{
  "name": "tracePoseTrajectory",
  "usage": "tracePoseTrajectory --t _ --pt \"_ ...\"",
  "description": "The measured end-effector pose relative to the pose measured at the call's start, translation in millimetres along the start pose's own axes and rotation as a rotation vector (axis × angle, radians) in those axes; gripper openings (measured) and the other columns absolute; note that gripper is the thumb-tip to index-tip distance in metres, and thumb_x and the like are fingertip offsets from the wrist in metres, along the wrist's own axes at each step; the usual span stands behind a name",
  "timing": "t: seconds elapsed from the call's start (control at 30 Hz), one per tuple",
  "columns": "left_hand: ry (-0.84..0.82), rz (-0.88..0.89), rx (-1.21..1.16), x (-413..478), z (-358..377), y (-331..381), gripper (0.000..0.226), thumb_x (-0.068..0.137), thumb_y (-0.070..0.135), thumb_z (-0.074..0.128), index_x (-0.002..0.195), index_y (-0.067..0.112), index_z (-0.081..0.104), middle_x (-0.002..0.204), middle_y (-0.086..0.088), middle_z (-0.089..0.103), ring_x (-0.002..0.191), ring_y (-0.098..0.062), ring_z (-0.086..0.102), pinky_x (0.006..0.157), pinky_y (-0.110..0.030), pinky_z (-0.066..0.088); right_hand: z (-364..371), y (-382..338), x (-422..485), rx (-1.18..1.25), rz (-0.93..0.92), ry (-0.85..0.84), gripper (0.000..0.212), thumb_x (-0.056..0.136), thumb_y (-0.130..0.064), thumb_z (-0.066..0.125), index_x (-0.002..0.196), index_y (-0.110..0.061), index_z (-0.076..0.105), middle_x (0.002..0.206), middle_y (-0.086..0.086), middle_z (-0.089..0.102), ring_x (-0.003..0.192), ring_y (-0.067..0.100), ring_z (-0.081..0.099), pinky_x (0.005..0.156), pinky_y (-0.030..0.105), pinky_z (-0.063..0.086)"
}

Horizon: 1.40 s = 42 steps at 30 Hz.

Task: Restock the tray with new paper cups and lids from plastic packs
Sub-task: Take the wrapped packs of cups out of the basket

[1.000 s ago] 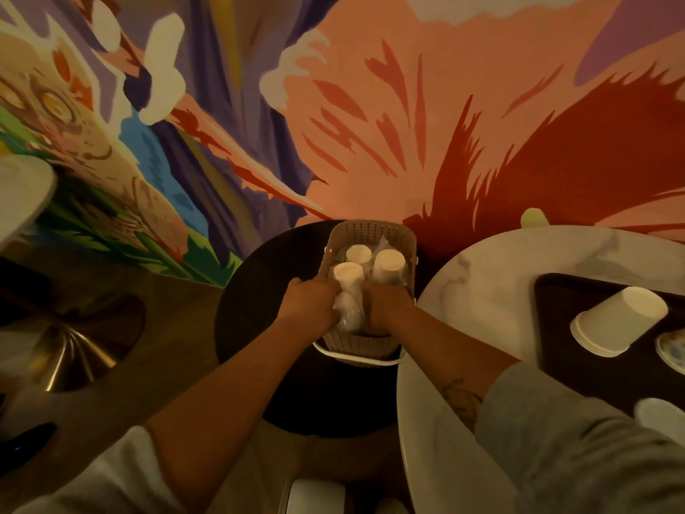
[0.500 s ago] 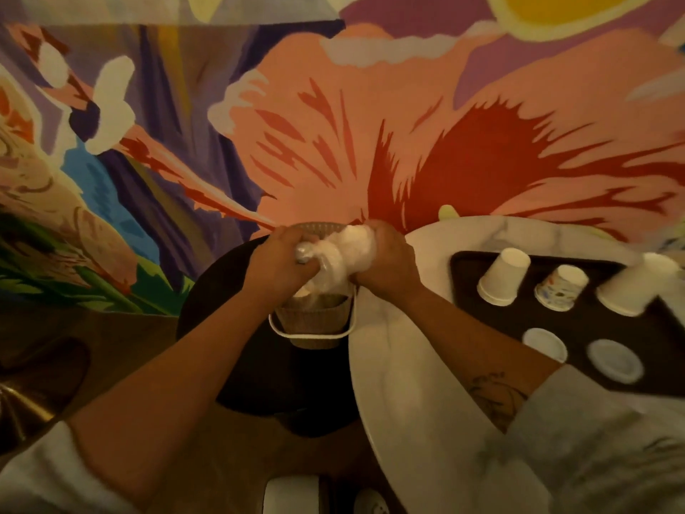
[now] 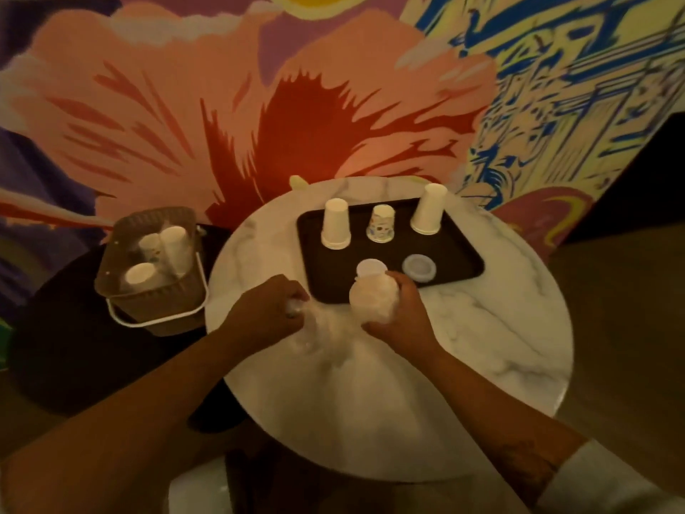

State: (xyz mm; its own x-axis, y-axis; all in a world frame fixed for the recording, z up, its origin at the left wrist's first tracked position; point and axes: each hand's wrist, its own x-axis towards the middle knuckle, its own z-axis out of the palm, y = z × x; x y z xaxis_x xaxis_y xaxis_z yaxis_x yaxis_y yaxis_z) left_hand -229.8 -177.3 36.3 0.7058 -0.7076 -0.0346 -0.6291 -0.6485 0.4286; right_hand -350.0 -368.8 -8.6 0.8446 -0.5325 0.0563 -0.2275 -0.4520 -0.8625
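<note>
A clear plastic pack of white lids (image 3: 371, 300) lies over the marble table, just in front of the dark tray (image 3: 459, 259). My right hand (image 3: 402, 315) grips its round bulky end. My left hand (image 3: 268, 313) pinches the pack's loose plastic end (image 3: 294, 309), and crumpled film stretches between both hands. On the tray stand upside-down cups: a white stack (image 3: 336, 224), a small patterned cup (image 3: 381, 223) and a taller white stack (image 3: 428, 209). A white lid (image 3: 370, 268) and a greyish lid (image 3: 419, 268) lie on the tray's near side.
A brown woven basket (image 3: 155, 302) with a white handle holds more wrapped cup packs (image 3: 163, 250) on a low dark round table (image 3: 74, 346) to the left. The round marble table (image 3: 482, 346) stands against a painted mural wall. A white object (image 3: 196, 491) sits below.
Both hands lifted the pack out of the basket and carried it right, down onto the marble table by the tray. The view swung right with them.
</note>
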Motion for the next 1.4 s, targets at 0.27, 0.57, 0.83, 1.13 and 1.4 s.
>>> tracePoseTrajectory --t 0.27,0.57,0.83,1.13,1.4 --pt "-0.082 -0.039 -0.1 -6.9 96.1 105.8 0.032 0.08 0.021 0.067 0.11 0.015 0.061 0.112 -0.004 0.055 0.104 -0.02 0.055 0.086 -0.023 0.039 -96.0 95.1 -51.6 -0.079 0.114 0.04 0.086 0.059 -0.019 0.087 0.13 -0.013 0.039 0.126 0.002 0.049 0.114 0.015 0.049 0.086 0.02 0.039" --pt "-0.182 -0.067 0.021 -12.5 157.6 154.0 0.036 0.083 0.022 0.062 0.118 0.017 0.057 0.118 -0.006 0.052 0.109 -0.023 0.053 0.089 -0.03 0.042 -137.2 153.5 -80.5 -0.052 0.161 -0.058 0.091 0.054 -0.015 0.089 0.129 -0.012 0.038 0.118 -0.006 0.044 0.109 0.011 0.044 0.087 0.023 0.04" --pt "-0.219 -0.018 0.189 -13.4 162.4 160.4 0.066 0.08 0.045 0.064 0.136 0.024 0.037 0.135 0.0 0.043 0.122 -0.021 0.044 0.1 -0.033 0.037 -149.4 160.0 -85.4 0.082 0.141 -0.072 0.096 0.051 -0.048 0.08 0.13 -0.01 0.039 0.125 0.005 0.047 0.114 0.022 0.05 0.095 0.035 0.045" --pt "-0.03 -0.08 0.16 -3.5 117.1 140.3 0.041 0.089 0.046 0.053 0.123 0.023 0.053 0.13 -0.001 0.05 0.114 -0.02 0.052 0.097 -0.034 0.038 -187.8 134.4 -33.1 -0.103 0.072 0.115 0.05 0.075 0.014 0.054 0.12 -0.008 0.053 0.121 0.012 0.054 0.113 0.027 0.052 0.094 0.032 0.044" --pt "0.139 -0.174 0.084 -2.2 55.1 73.8 0.028 0.089 0.038 0.055 0.112 0.022 0.06 0.12 0.0 0.057 0.106 -0.018 0.056 0.09 -0.032 0.042 -107.4 39.9 38.4 -0.135 -0.146 0.017 0.038 0.077 0.006 0.061 0.112 -0.009 0.059 0.116 0.009 0.057 0.105 0.017 0.055 0.089 0.024 0.042"
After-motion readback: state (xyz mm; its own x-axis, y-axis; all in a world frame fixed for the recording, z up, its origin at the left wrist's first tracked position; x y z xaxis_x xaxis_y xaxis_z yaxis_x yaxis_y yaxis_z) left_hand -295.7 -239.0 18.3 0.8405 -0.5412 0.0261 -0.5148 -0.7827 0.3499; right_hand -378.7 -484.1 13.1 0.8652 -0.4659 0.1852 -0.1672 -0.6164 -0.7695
